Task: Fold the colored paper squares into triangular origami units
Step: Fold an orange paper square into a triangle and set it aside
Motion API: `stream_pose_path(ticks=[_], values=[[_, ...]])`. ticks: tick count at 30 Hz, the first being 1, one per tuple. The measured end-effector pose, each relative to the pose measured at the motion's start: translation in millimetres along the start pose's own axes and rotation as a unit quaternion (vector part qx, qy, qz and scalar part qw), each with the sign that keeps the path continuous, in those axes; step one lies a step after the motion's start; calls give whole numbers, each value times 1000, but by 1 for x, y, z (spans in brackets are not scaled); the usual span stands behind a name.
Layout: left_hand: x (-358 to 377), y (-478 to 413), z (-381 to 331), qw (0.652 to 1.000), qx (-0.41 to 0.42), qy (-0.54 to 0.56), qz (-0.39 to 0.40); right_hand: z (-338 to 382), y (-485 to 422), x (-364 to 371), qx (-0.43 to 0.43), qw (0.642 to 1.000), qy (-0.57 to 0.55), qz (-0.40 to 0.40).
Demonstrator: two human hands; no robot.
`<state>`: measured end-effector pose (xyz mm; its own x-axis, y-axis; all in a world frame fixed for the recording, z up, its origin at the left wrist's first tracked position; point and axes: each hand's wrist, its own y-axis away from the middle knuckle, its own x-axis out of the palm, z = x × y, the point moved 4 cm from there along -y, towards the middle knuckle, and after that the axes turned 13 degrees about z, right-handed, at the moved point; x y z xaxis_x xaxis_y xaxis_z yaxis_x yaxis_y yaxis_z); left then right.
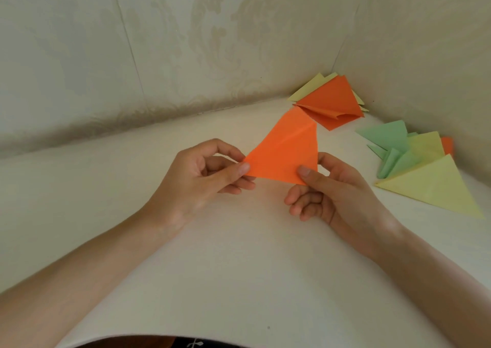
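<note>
The left hand (202, 172) pinches the left corner of an orange paper triangle (287, 154), thumb on top and the fingers curled underneath, where the sheet hides their tips. The right hand (337, 196) grips the lower right corner the same way: the thumb presses on the upper face, the forefinger sits behind the edge, and the other fingers curl loosely below. The triangle is held between both hands just above the white table (239, 254), its apex pointing away from the person, with a faint crease running toward that apex. Whether it is one layer or several cannot be told. Beyond its tip, in the far corner by the patterned wall (159, 42), lies a stack of orange folded pieces (332, 100) on top of pale yellow pieces (310, 87), of which only the points and edges show. To the right, green folded pieces (385, 138) overlap one another, partly covered by a large yellow triangle (435, 188). A small orange corner (447, 144) peeks out behind them. Dark fabric (186, 343) is cut off at the bottom edge.
</note>
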<state>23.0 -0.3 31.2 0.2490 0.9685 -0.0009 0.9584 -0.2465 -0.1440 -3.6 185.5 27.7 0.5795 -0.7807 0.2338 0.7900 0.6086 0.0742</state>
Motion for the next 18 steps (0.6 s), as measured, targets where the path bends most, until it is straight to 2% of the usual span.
stream_pose_path(ticks=[8, 15, 18], values=[[5, 1, -1, 998, 21, -57, 21, 0, 0, -3, -13, 1000, -14, 2], [4, 1, 0, 1000, -13, -17, 17, 0, -1, 0, -35, 999, 9, 25], [3, 1, 1, 1000, -24, 0, -6, 1, -4, 1, -30, 999, -39, 19]])
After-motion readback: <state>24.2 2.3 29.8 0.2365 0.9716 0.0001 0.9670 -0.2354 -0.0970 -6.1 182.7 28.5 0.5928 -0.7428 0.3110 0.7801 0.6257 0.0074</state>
